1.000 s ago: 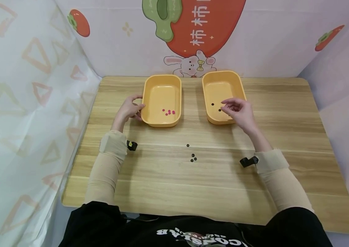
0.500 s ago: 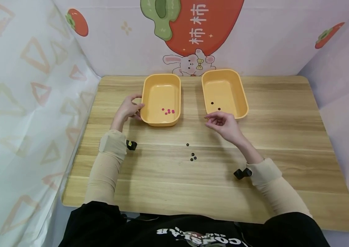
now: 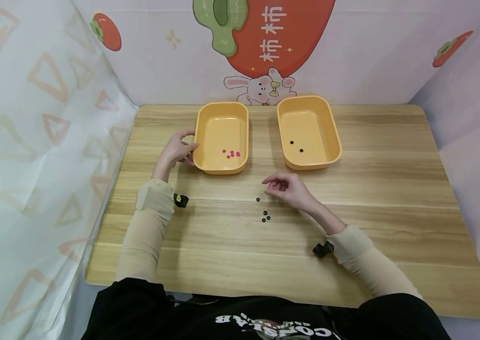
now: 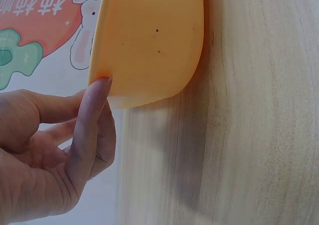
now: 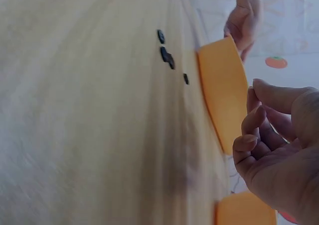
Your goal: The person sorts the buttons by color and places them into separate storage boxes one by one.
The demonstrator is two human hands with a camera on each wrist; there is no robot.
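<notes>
My left hand (image 3: 178,148) pinches the left rim of a yellow plastic bin (image 3: 222,165). In the left wrist view its thumb and fingers (image 4: 89,130) meet that bin's edge. Several small pink discs (image 3: 232,154) lie on this bin's floor. My right hand (image 3: 289,191) hovers over the table with loosely curled fingers; nothing shows between thumb and index finger in the right wrist view. Just left of its fingertips lies one small black button-like disc (image 3: 258,199). A cluster of 3 more black discs (image 3: 266,216) sits slightly nearer to me.
A second yellow bin (image 3: 312,166) stands at the back right, holding two black discs (image 3: 297,146). Both bins stand near the far edge of the wooden table (image 3: 392,198), in front of a printed backdrop (image 3: 363,56). A gap of bare wood separates them.
My right hand has moved from above the right bin, left and towards me, to beside the black discs on the table. My left hand stays on the left bin.
</notes>
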